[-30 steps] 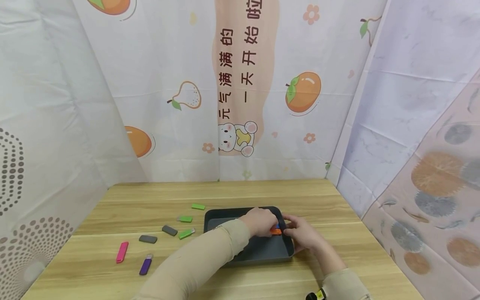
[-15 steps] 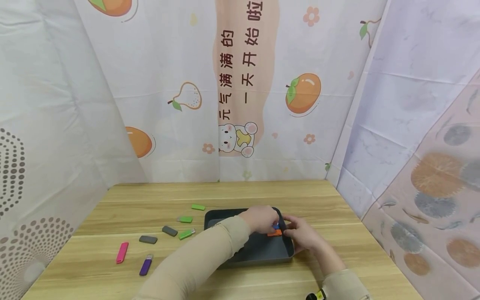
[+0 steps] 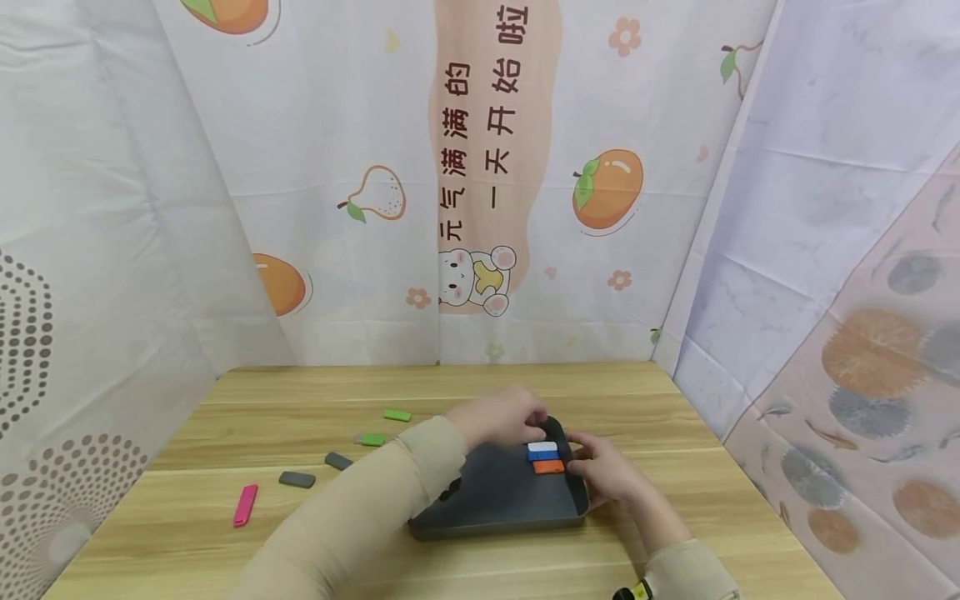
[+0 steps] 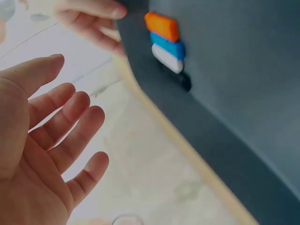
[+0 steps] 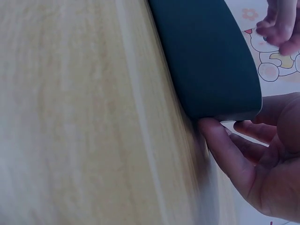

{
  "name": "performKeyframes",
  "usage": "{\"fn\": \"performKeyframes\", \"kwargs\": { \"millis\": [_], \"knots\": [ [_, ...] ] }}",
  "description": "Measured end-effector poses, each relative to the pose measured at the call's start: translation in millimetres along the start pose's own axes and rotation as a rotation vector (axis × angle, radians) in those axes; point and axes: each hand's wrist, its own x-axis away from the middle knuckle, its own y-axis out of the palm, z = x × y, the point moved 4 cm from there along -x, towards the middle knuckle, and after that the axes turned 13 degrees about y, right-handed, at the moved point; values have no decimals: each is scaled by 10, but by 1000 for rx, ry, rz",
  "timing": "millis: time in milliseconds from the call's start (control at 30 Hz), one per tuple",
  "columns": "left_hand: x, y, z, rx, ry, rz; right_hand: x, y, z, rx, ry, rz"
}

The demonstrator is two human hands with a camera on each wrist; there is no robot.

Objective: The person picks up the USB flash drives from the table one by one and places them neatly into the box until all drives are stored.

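Note:
The dark grey tray (image 3: 495, 527) stands on the table with a row of USB flash drives against its right wall. An orange drive (image 3: 548, 467), a blue drive (image 3: 543, 456) and a white drive (image 3: 542, 447) lie side by side; the left wrist view also shows a black drive (image 4: 186, 83) at the row's end. My left hand (image 3: 498, 417) is over the tray's far side, blurred, with fingers apart and holding nothing in the left wrist view. My right hand (image 3: 606, 468) grips the tray's right wall, its thumb over the rim and other fingers outside.
Left of the tray lie a pink drive (image 3: 245, 505), grey drives (image 3: 297, 479) and green drives (image 3: 397, 414). The left sleeve (image 3: 360, 508) crosses the table's front and covers part of the tray. Printed curtains (image 3: 360, 275) hang behind and beside the table.
My left hand has let go of the row and moved up and left, uncovering the white drive. Its sleeve now hides the purple drive and a green one. My right hand stays put.

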Motion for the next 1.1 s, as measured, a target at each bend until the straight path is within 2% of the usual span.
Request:
{"fn": "performKeyframes", "kwargs": {
  "millis": [300, 500, 733, 933, 1100],
  "knots": [
    [350, -440, -179, 7, 3, 147, -4, -5, -4, 7, 8, 26],
    [624, -647, -283, 12, -71, 225, -9, -6, -12, 14, 8, 31],
    [878, -767, -427, 20, -100, 293, -2, -6, -30, 21, 13, 29],
    [1081, -858, -532, -11, -77, 363, -2, 7, -18, 19, 26, 37],
    [1229, -925, -605, -38, -100, 387, 9, 4, -7, 26, 32, 46]
  ]
}}
